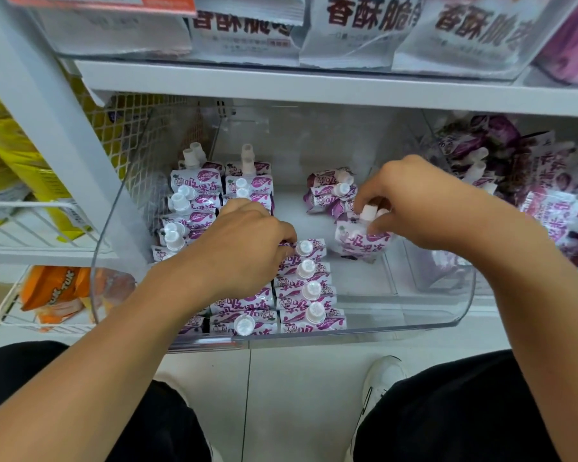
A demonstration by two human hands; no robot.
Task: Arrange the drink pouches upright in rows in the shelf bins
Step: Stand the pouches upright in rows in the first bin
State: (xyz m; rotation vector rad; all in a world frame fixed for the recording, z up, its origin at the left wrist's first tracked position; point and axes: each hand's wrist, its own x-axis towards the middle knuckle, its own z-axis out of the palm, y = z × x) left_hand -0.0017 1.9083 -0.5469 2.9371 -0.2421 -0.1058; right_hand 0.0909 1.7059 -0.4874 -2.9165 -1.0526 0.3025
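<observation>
A clear plastic bin (447,315) on the lower shelf holds purple-and-white drink pouches with white caps. Several stand upright in rows at its left and front (307,295). My left hand (244,248) reaches into those rows, its curled fingers on the top edge of an upright pouch (309,249). My right hand (414,201) pinches the spouts of a small bunch of pouches (361,240) held upright over the bin's right half. A few pouches (331,191) lie on their sides further back.
A neighbouring bin at the right holds a loose heap of the same pouches (531,181). White snack bags (354,31) fill the shelf above. Yellow packs and a wire basket with orange packs (57,295) sit at the left. My shoe (381,381) is on the tiled floor below.
</observation>
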